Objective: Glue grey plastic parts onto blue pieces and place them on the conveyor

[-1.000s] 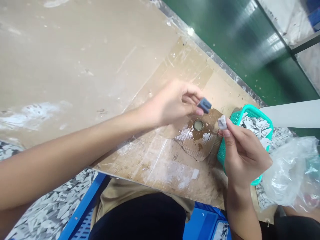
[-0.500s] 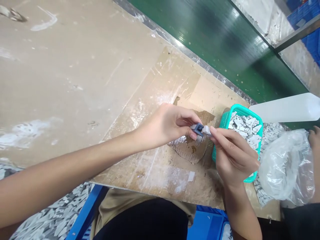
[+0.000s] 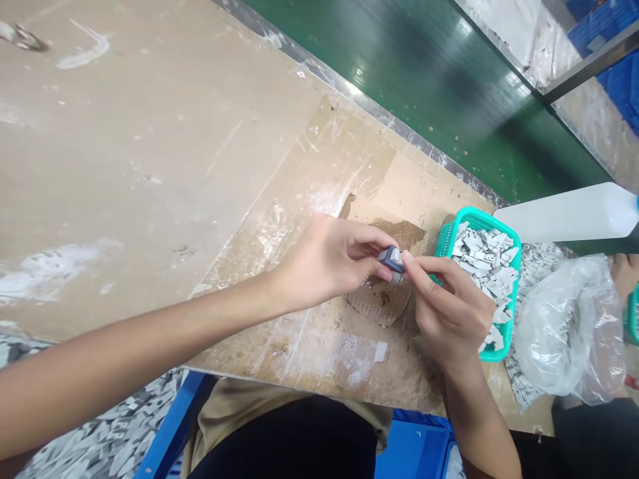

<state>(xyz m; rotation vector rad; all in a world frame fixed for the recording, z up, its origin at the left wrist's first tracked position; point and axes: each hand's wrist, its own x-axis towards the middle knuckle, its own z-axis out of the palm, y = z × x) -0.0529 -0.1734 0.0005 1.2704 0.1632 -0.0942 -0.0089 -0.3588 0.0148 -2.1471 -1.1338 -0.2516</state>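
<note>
A small dark blue-grey part (image 3: 394, 265) is pinched between the thumb and fingers of my left hand (image 3: 339, 259), above a torn piece of cardboard (image 3: 379, 307). A light grey piece (image 3: 396, 255) sits within the dark part. The thumb and index finger of my right hand (image 3: 452, 309) are closed on the light piece's right end, their tips partly covering it. Just beyond my right hand stands a teal basket (image 3: 514, 293) of light grey pieces.
A clear plastic bag (image 3: 559, 332) lies right of the basket, over more grey pieces. Behind it is a white bottle (image 3: 564, 213). Another person's hand (image 3: 625, 274) shows at the right edge. A green surface (image 3: 424, 100) runs along the table's far side.
My right hand has moved left, closer to my left hand. The light piece, which stuck out from the dark part before, now sits inside it.
</note>
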